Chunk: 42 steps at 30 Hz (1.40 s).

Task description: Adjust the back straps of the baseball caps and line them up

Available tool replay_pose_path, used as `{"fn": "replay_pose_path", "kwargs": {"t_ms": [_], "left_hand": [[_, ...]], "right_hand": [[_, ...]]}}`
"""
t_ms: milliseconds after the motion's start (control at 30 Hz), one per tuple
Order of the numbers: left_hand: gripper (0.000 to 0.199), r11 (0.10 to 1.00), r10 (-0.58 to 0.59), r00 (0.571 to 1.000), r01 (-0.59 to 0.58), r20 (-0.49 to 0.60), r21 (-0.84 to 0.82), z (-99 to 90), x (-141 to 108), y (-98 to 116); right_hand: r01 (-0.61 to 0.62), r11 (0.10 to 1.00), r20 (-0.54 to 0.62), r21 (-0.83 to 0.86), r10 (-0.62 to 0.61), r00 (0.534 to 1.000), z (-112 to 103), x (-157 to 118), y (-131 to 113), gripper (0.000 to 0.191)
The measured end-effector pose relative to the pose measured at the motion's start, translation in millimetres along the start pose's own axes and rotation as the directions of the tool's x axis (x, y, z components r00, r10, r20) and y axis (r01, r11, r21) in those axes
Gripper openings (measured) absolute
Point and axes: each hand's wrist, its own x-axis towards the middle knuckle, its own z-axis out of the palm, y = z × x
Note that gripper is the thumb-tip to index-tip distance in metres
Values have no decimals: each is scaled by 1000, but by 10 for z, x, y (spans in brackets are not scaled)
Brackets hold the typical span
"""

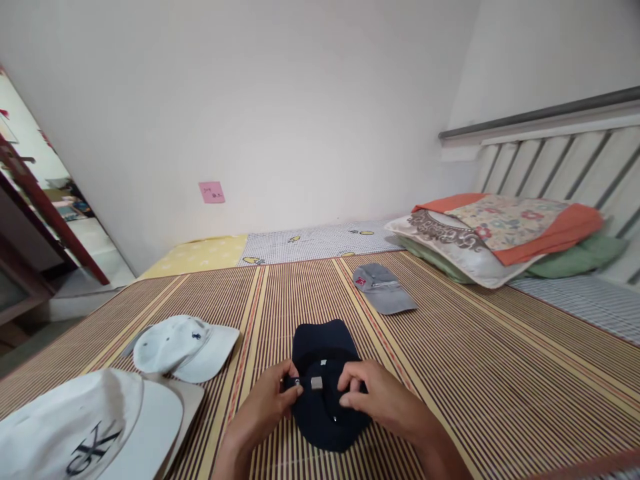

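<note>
A dark navy baseball cap (327, 427) lies upside down on the striped mat in front of me, its brim pointing away and its inside facing up. A narrow strap with a silver metal buckle (317, 383) crosses its opening. At the cap's left side, my left hand (270, 397) pinches the strap end between thumb and fingers. My right hand (373, 393) is at the opposite edge, fingers curled and thumb close to them, gripping the cap there. The fingers partly cover that edge.
White caps (183, 347) lie at the left, the nearest a large one (75, 427) with black letters. A grey cap (384, 288) rests farther off. Pillows (500, 230) are stacked at the back right by a radiator (560, 163). A pink note (212, 192) hangs on the wall.
</note>
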Motion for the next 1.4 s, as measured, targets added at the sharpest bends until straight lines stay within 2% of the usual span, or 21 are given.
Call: {"fn": "replay_pose_path", "kwargs": {"t_ms": [67, 133, 200, 300, 533, 767, 967, 1167, 1300, 1400], "left_hand": [[19, 1000, 9, 1000, -9, 0, -13, -26, 7, -17], [20, 1000, 11, 1000, -11, 1, -20, -49, 16, -29], [18, 1000, 6, 1000, -6, 10, 0, -64, 24, -28], [15, 1000, 3, 999, -4, 35, 14, -79, 19, 3], [31, 994, 12, 998, -6, 62, -105, -131, -67, 102], [24, 989, -6, 995, 21, 103, -144, -109, -60, 75], [22, 995, -22, 992, 34, 124, -96, -79, -42, 48], [29, 992, -41, 992, 55, 120, -113, -47, 11, -11], [35, 991, -19, 994, 33, 110, -129, -41, 12, 24], [37, 988, 3, 995, 13, 100, -155, -47, 15, 36]], "right_hand": [[68, 998, -114, 15, -66, 991, -21, 35, 41, 10], [125, 991, -251, 39, -111, 962, -37, 90, 117, 10], [144, 987, -356, 70, -111, 928, -44, 155, 216, 16], [159, 973, -429, 169, -73, 901, -43, 232, 349, 25], [187, 885, -448, 426, 27, 893, -80, 290, 469, 35], [167, 893, -406, 419, 20, 914, -94, 318, 585, 33], [132, 918, -530, 374, 94, 842, -101, 369, 737, 39], [141, 919, -581, 367, 109, 806, -23, 482, 997, 50], [186, 911, -628, 368, 96, 772, -37, 444, 845, 52], [213, 888, -562, 407, 60, 825, -68, 356, 559, 49]]}}
